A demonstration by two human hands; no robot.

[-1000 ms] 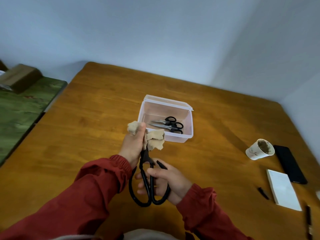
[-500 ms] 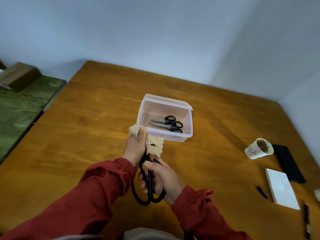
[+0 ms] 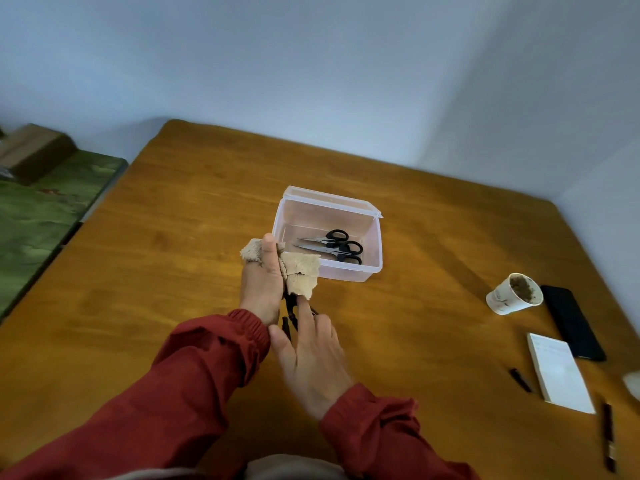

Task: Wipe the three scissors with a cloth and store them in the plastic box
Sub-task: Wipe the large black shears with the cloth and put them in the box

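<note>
Two small scissors [image 3: 330, 245] with black handles are seen lying side by side inside the plastic box [image 3: 349, 273], whose lid stands open at the back. That part of the task is judged to be done.

The large scissors [image 3: 290, 308] are held above the table [image 3: 173, 271], just in front of the box. Only a short black stretch near the pivot is shown. The blades are hidden in the beige cloth [image 3: 303, 271], which is gripped by the left hand [image 3: 261, 289] with the thumb pressed along its top. The wrapped end is pointed towards the box and is seen against its near wall. The right hand [image 3: 311, 358] is laid over the handles with the forefinger stretched forward along them. It is blurred, and it cannot be told whether the handles are gripped underneath.

The wiping of this last pair is judged to be under way. What is left is for the wiping to be finished and the pair to be placed in the box with the others. Whether the lid is then to be closed is not stated.

A paper cup [image 3: 516, 294], a phone [image 3: 571, 323] and a notepad [image 3: 557, 372] are set well apart to the right.
</note>
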